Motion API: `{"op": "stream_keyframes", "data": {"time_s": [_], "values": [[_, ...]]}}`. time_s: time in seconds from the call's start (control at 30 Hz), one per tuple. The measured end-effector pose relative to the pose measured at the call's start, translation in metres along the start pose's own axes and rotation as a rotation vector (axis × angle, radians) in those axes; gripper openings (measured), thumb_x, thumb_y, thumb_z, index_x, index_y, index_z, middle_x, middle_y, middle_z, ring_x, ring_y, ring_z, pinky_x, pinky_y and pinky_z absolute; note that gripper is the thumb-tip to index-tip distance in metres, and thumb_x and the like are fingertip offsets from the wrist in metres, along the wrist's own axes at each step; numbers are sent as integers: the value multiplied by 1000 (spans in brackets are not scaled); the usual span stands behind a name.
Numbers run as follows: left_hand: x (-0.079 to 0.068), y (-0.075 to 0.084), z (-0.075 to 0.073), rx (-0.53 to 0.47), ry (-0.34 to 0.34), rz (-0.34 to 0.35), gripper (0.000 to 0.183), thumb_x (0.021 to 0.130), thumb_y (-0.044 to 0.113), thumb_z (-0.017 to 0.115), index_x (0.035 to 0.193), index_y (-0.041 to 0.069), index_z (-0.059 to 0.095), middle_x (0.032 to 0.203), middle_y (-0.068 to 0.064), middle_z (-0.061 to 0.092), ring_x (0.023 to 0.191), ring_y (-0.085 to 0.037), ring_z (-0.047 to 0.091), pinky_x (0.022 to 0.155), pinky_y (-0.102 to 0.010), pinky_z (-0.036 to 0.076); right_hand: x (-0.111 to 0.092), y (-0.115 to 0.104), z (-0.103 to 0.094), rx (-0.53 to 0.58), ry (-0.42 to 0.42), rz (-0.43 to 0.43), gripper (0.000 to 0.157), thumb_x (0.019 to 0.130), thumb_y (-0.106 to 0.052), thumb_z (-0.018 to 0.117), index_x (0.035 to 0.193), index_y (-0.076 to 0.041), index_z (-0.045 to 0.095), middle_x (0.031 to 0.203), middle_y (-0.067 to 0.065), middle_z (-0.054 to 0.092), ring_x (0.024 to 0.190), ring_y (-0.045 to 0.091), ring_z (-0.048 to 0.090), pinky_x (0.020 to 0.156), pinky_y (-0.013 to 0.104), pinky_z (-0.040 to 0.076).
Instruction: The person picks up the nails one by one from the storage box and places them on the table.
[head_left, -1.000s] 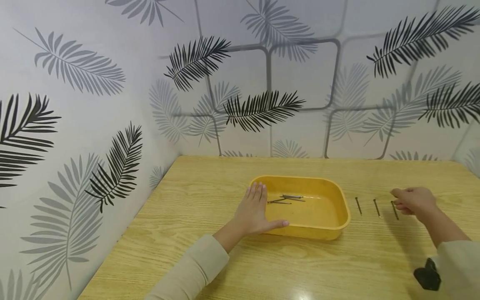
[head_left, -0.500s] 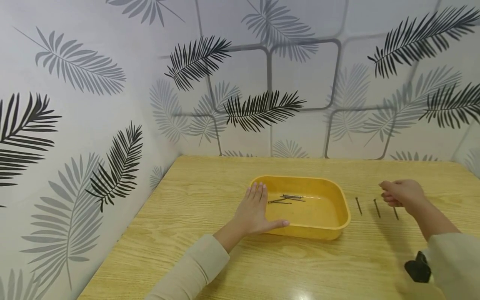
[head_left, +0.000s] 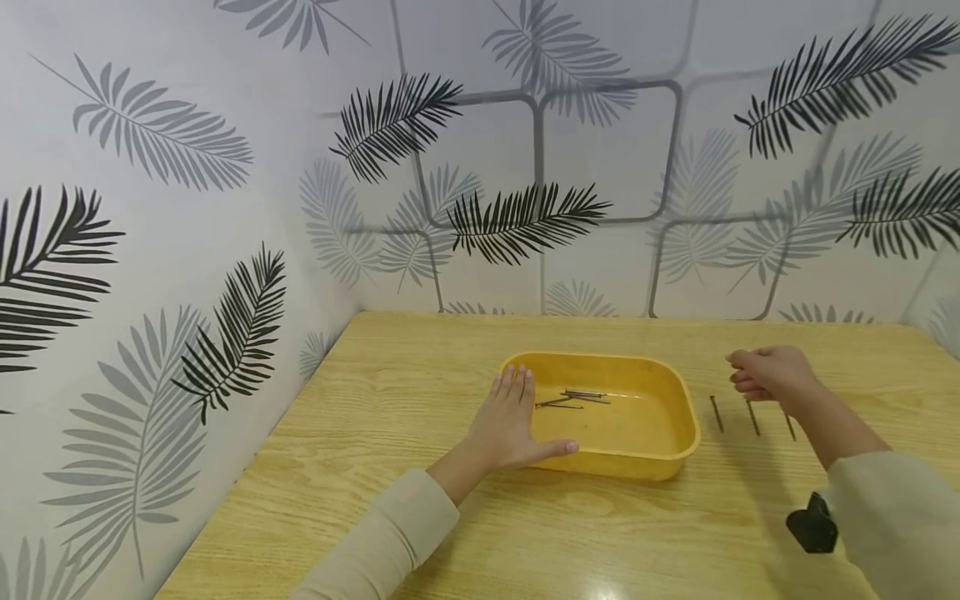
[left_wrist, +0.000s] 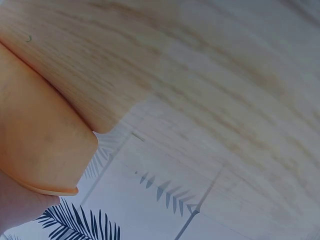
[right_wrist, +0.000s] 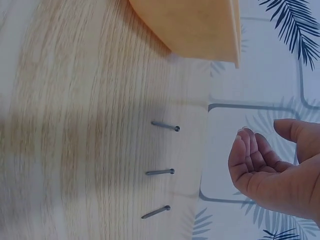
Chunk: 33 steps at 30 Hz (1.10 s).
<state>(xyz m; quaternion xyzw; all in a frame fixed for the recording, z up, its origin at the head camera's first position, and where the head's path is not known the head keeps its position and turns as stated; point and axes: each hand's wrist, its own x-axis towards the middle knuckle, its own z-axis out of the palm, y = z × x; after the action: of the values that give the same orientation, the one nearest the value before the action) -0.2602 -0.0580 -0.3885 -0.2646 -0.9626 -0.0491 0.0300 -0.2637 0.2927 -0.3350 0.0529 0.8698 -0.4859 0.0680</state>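
Observation:
My left hand [head_left: 504, 429] rests on the left end of a yellow plastic tray [head_left: 637, 467], its fingers straight over the rim and its thumb along the front edge. Several dark nails [head_left: 585, 396] lie loosely inside the tray, toward its left half. Right of the tray, a row of three nails lies on the table: a left nail [head_left: 717, 414], a middle nail [right_wrist: 160, 172] and a right nail [right_wrist: 156, 212]. Above the row hovers my right hand [head_left: 776, 375]. In the right wrist view its fingers are loosely curled, the thumb stands apart, and nothing is held.
The light wood table [head_left: 360, 500] meets a leaf-patterned wall [head_left: 600, 275] at the back and another at the left. A black object [head_left: 813, 525] sits by the right sleeve cuff.
My right hand has moved left and slightly up, from the right nail to above the middle one. The left hand, tray and nails stay where they were.

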Motion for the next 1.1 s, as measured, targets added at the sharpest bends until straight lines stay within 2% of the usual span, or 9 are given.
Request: {"op": "stream_keyframes", "data": {"time_s": [0.23,0.6,1.1], "values": [[0,0,1,-2,-3,-1,106,81,75,40,147,-4,13,154,-20,12,145,-31,6,119,-42,7,0,-10,8,22,-13,13,63,97,-28,39,131,25,30,77,-8,60,63,-3,58,66,18,55],[0,-1,1,0,-3,-3,107,80,75,40,147,-4,13,154,-20,12,145,-31,7,119,-41,8,3,-23,21,49,-37,-26,60,97,-25,40,130,24,32,80,-5,61,65,-3,58,67,18,55],[1,-1,0,7,-19,-9,107,80,76,39,147,-3,12,155,-18,11,145,-30,5,119,-41,6,9,-41,48,109,-52,-27,55,96,-20,42,129,22,35,83,1,62,66,1,59,67,18,55]]}}
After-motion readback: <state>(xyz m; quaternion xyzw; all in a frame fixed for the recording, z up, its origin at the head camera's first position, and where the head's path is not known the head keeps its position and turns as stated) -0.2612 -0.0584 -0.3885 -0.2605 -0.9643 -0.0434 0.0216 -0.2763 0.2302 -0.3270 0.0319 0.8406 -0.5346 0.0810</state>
